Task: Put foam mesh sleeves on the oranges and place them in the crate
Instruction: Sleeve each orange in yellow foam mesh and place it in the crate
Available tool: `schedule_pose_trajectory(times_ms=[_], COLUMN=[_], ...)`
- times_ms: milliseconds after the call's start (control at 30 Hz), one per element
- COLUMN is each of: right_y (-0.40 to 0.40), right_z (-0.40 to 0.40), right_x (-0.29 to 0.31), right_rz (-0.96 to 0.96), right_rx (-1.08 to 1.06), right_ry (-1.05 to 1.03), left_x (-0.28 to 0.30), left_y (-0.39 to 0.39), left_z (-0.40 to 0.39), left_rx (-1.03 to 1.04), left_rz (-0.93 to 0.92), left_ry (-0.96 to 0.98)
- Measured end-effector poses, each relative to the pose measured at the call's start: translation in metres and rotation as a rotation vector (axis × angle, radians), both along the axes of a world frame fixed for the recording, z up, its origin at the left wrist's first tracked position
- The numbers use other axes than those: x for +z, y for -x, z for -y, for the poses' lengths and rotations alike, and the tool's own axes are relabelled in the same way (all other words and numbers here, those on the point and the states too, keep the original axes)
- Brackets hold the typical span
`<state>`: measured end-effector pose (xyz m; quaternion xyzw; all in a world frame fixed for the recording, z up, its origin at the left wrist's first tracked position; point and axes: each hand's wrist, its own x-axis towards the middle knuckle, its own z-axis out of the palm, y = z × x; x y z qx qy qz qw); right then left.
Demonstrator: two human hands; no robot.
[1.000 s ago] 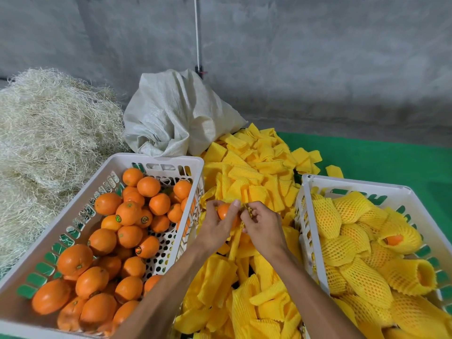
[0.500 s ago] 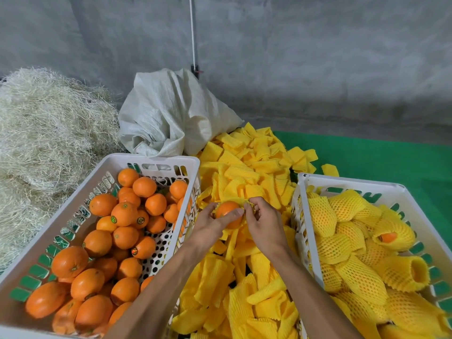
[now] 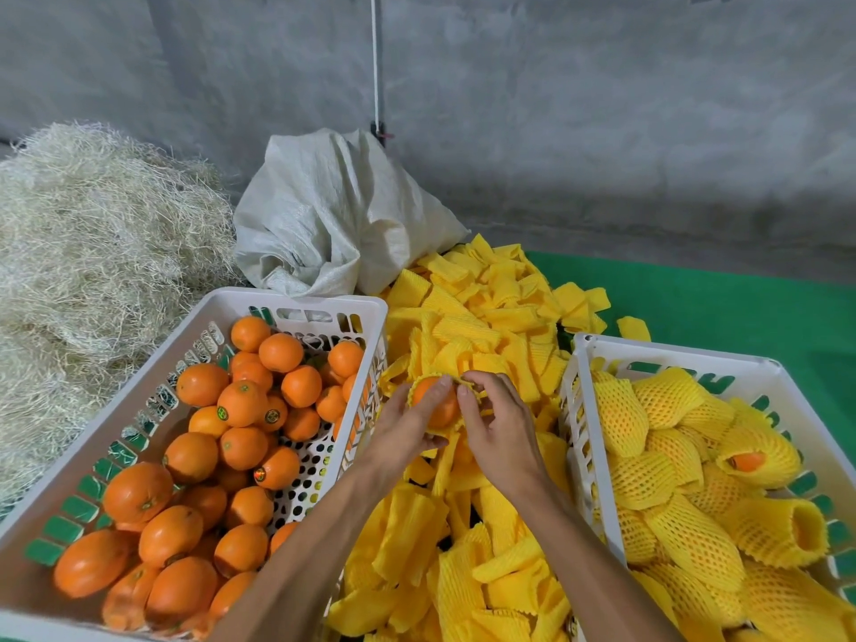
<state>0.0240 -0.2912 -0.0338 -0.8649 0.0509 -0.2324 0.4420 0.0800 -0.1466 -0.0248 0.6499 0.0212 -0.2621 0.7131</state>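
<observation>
Your left hand (image 3: 407,424) cups the orange (image 3: 433,400) from below and the near-left side, fingers curled round it, while your right hand (image 3: 498,419) pinches the rim of the yellow foam mesh sleeve (image 3: 444,426) at the fruit's right, its frilled mouth stretched around the orange and facing up and away from you. Both forearms reach in from the bottom edge and meet above the pile of loose sleeves (image 3: 468,326), between the crate of bare oranges (image 3: 296,303) on the left and the crate of sleeved oranges (image 3: 671,352) on the right. The orange is round, and how far the sleeve runs beneath it is hidden by your hands.
</observation>
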Motion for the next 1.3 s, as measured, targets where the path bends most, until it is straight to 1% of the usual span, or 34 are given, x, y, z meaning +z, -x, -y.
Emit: schedule_pose_trajectory(times_ms=[100, 233, 333, 467, 533, 700, 767, 833, 900, 1000, 1067, 1133, 1200, 1300], right_y=[-0.001, -0.004, -0.004, -0.005, -0.006, -0.005, -0.005, -0.005, -0.003, -0.001, 0.0, -0.001, -0.002, -0.003], right_z=[0.002, 0.004, 0.006, 0.01, 0.008, -0.008, -0.011, -0.011, -0.011, -0.011, -0.01, -0.006, -0.004, -0.003], right_x=[0.0, -0.003, -0.005, -0.005, -0.001, 0.009, 0.009, 0.009, 0.006, -0.001, -0.004, -0.003, 0.001, 0.003], right_rz=[-0.032, -0.006, -0.07, -0.137, -0.111, 0.024, 0.064, 0.102, 0.09, -0.102, -0.172, -0.151, -0.119, -0.147], right_rx=[-0.047, -0.075, -0.065, -0.034, -0.041, -0.03, -0.039, -0.033, -0.018, 0.005, 0.053, 0.04, -0.001, -0.004], right_ry=[-0.129, -0.13, -0.06, 0.133, 0.192, 0.313, 0.31, 0.27, 0.179, 0.056, 0.044, 0.063, 0.137, 0.246], left_x=[0.005, 0.007, 0.004, 0.001, 0.0, -0.001, -0.002, -0.004, -0.005, -0.009, -0.01, -0.009, -0.009, -0.01], left_y=[0.001, 0.002, 0.001, 0.002, 0.0, -0.001, 0.001, 0.0, -0.001, -0.004, -0.005, -0.005, -0.006, -0.011], left_z=[0.0, 0.002, 0.002, 0.003, 0.002, 0.0, -0.001, -0.003, -0.004, -0.004, -0.004, -0.003, -0.001, -0.001], left_rx=[-0.007, -0.002, -0.012, -0.013, 0.028, 0.237, 0.234, 0.202, 0.162, 0.129, 0.054, -0.005, -0.037, -0.05], left_rz=[-0.071, -0.037, -0.011, -0.039, 0.0, 0.252, 0.319, 0.334, 0.305, 0.236, 0.182, 0.135, 0.132, 0.152], left_ry=[0.117, 0.098, 0.071, 0.093, 0.045, -0.197, -0.282, -0.324, -0.286, -0.07, 0.103, 0.205, 0.216, 0.145])
